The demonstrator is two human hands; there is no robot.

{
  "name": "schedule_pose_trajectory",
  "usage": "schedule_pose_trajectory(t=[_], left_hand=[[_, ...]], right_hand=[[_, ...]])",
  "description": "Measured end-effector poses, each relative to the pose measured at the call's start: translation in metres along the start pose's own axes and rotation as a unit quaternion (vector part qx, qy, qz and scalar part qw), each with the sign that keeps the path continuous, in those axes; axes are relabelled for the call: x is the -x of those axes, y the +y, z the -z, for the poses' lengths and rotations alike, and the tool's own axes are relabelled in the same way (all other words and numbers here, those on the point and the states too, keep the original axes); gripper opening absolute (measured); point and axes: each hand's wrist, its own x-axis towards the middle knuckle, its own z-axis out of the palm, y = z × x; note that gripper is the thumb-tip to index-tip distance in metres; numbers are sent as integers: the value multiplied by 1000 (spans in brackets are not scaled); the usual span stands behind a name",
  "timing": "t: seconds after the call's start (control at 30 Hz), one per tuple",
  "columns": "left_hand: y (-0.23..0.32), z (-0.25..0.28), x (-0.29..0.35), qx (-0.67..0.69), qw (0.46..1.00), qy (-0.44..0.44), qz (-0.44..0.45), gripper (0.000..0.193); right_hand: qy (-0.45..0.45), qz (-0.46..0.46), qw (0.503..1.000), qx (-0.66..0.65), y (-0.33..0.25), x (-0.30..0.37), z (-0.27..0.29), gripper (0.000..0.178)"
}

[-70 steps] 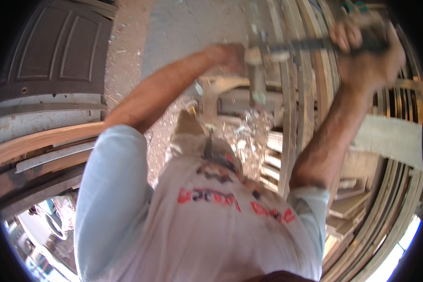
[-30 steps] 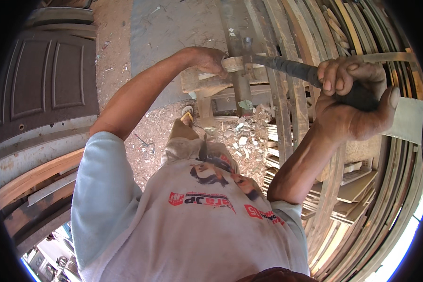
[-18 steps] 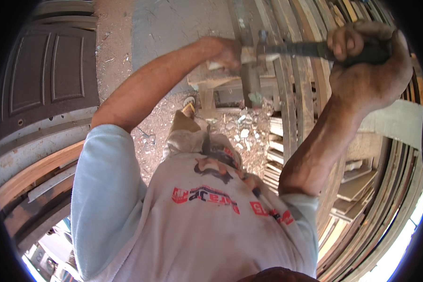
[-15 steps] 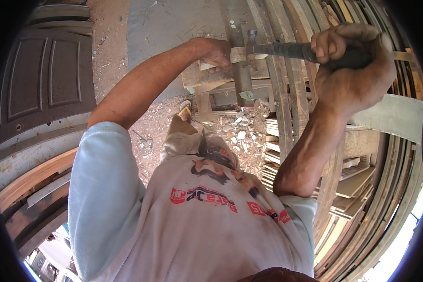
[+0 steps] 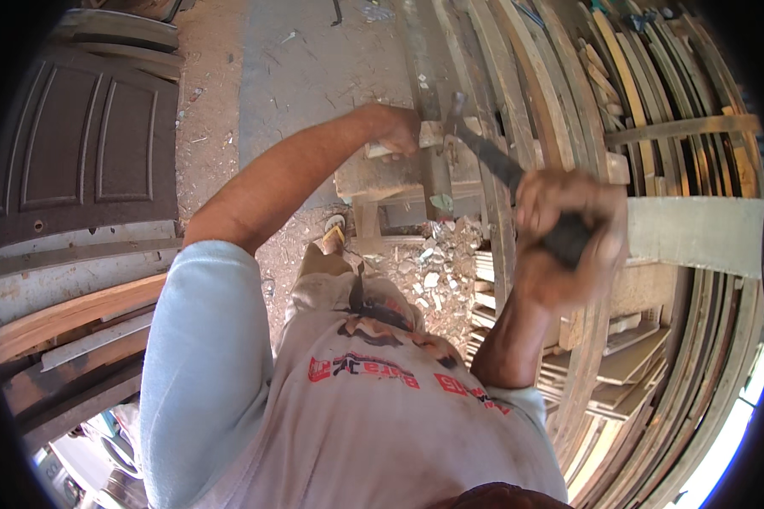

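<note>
My right hand (image 5: 569,229), slightly blurred, is closed around the dark grip of a hammer (image 5: 494,161). The hammer slants up and left, its head close to the end of a short pale piece of wood (image 5: 431,134). Around that piece my left hand (image 5: 396,131) is closed, its fingers mostly turned away from view. The piece lies across a long narrow board (image 5: 437,174), above a worn wooden bench (image 5: 378,180). Whether the hammer head touches the wood, I cannot tell.
Long timber planks (image 5: 539,76) stand close on the right, with more stacked behind them. A pale curved panel (image 5: 696,236) juts out beside my right hand. Rubble (image 5: 433,271) covers the ground by my sandalled foot (image 5: 335,233). A dark panelled door (image 5: 81,140) is at left.
My right hand has moved left and nearer my body, tilting the hammer from nearly level to a slant. My left hand keeps its hold on the wood. The whole view has shifted slightly.
</note>
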Motion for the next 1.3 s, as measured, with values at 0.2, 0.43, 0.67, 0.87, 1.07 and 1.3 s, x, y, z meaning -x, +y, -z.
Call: schedule_pose_trajectory(t=[0.2, 0.43, 0.67, 0.87, 1.07, 1.3], left_hand=[[-33, -17, -85, 46, 997, -52, -39, 25], [-20, 9, -14, 30, 1000, 6, -4, 20], [6, 9, -5, 45, 999, -1, 13, 18], [1, 23, -22, 7, 999, 32, -27, 22], [-10, 10, -23, 97, 995, 5, -29, 19], [-24, 3, -21, 87, 996, 11, -4, 28]], right_hand=[[79, -136, 985, 69, 37, -129, -19, 48], [-126, -99, 977, -142, 38, -75, 28, 41], [16, -178, 984, 11, 76, -182, -15, 42], [-163, -196, 964, -79, 111, -218, 56, 45], [40, -204, 977, 56, 92, -196, -15, 49], [177, -129, 971, 92, 86, -160, -53, 56]])
